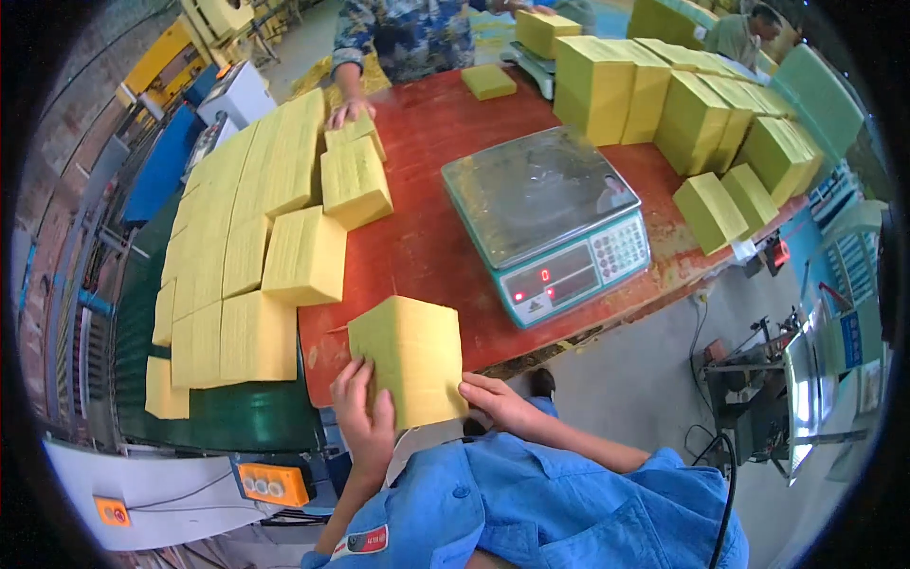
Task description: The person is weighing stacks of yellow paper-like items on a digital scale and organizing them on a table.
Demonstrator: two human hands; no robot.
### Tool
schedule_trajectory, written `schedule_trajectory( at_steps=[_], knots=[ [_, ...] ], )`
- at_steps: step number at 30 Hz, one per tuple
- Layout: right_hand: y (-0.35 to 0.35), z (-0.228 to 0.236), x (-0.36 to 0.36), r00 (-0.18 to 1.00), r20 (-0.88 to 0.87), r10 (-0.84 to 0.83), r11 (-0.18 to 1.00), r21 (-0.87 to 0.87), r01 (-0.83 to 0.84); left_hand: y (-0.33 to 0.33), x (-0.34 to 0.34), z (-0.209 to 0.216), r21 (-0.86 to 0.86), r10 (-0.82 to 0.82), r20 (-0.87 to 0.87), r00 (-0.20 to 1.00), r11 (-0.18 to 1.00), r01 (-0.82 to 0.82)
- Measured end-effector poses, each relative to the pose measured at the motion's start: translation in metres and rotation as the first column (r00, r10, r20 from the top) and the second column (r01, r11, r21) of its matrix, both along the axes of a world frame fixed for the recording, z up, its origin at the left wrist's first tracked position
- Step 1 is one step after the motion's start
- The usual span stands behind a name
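Note:
Between my two hands is a thick block of stacked yellow sheets, tilted at the near edge of the red table. The fingers of my left hand press on its left side, with the thumb at its near face. My right hand grips its lower right edge with the fingertips. Just right of the block stands a digital scale with a bare metal pan and a lit display. Many similar yellow stacks stand packed in rows to the left, the nearest ones on a green surface.
Across the red table, a co-worker's hand rests on a yellow stack. More yellow stacks line the right side. A second scale bears a stack at the back. An orange button box sits below the green surface.

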State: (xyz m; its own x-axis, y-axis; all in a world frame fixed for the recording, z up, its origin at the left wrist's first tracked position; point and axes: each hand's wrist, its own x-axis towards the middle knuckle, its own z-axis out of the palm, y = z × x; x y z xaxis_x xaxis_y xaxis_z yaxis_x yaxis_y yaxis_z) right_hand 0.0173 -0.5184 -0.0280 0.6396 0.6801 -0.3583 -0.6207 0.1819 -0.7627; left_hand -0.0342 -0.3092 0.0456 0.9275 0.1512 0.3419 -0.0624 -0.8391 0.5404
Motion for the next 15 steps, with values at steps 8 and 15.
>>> schedule_trajectory(
  at_steps=[8, 15],
  knots=[
    [-0.094, 0.106, 0.095, 0.566, 0.765, -0.308, 0.951, 0.226, 0.211, -0.075, 0.095, 0.019, -0.387, -0.061, 0.345, 0.937, 0.9, 0.201],
    [-0.15, 0.191, 0.212, -0.131, 0.962, 0.241, 0.693, -0.075, 0.717, -0.206, 0.247, -0.02, -0.631, -0.226, 0.355, 0.907, -0.774, 0.054]
  ],
)
